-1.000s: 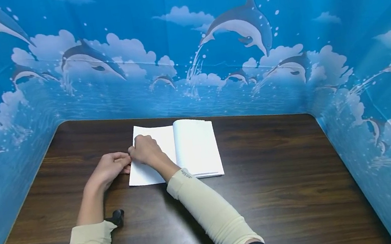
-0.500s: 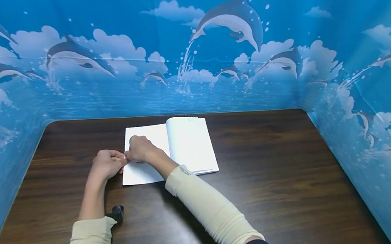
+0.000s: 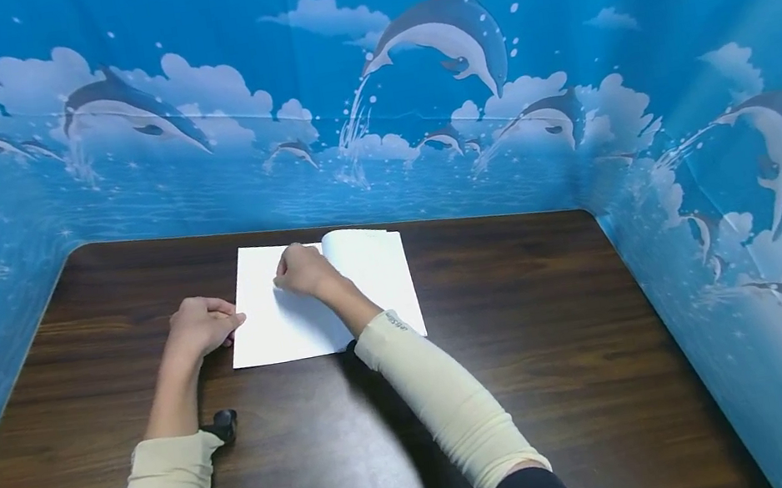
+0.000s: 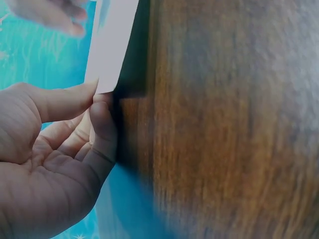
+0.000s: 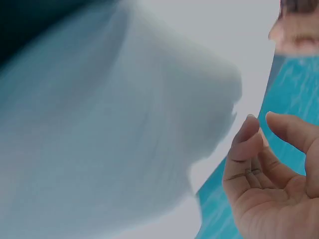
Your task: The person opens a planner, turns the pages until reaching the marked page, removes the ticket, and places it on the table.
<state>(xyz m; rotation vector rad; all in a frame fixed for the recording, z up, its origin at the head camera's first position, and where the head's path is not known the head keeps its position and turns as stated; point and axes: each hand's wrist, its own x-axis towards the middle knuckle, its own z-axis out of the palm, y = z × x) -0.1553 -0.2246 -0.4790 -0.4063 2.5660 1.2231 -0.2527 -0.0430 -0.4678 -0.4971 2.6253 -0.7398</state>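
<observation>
An open notebook (image 3: 263,330) with blank white pages lies near the far edge of the table. My left hand (image 3: 200,327) is at its left side; in the left wrist view, thumb and forefinger pinch the white paper's edge (image 4: 110,55). Over the left page hovers my right hand (image 3: 307,272), casting a shadow on it. The right wrist view shows the right hand's (image 5: 271,186) fingers loosely bent, with a gap between thumb and forefinger and nothing held. The right-hand pages (image 3: 375,267) bulge up at the spine.
The dark wooden table (image 3: 567,353) extends around the notebook. A blue curtain (image 3: 231,192) with dolphins encloses its back and sides. A small black device (image 3: 223,426) is strapped at the left wrist.
My right hand has left the left page's edge, where both hands met, and moved right across the page. The left hand stays at the edge. The head view has shifted slightly.
</observation>
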